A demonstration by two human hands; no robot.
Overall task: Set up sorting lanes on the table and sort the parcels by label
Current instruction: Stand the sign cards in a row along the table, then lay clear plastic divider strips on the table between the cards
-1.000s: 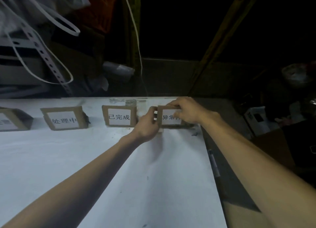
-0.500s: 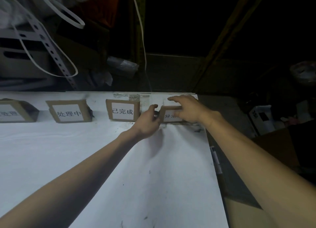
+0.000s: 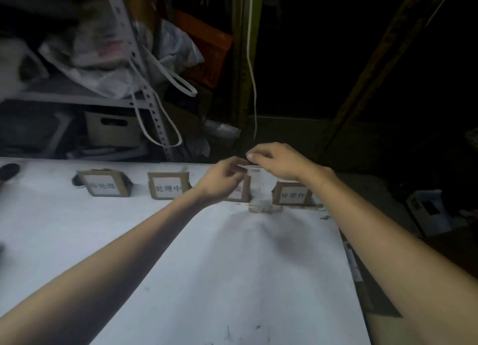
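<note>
Both hands are hovering over the far middle of the table (image 3: 181,280). The right hand (image 3: 279,161) and left hand (image 3: 222,180) are each pinching the top of a clear strip (image 3: 254,187). I'm guessing it's tape, but it's too blurry to swear to. It's dangling between the third label card (image 3: 241,191) and the fourth label card (image 3: 293,195), with its lower end touching the tabletop.

What I'm worrying about: a limp strip like that is probably going to fold on itself or grab a card on the way down. The left wrist is sitting right in front of the third card, so any sideways sweep is likely tipping it over. The fourth card is standing near the right edge of the table, where a nudge could send it off toward the box (image 3: 426,213) in the dark at right.

The first label card (image 3: 106,187) and second label card (image 3: 168,188) are sitting well left, out of harm's way. The open room is running toward the bottom of the frame, over the white stretch between the forearms. The far edge is backing onto shelving, with white straps (image 3: 165,91) hanging in the upper left. I'm not seeing any parcels.
</note>
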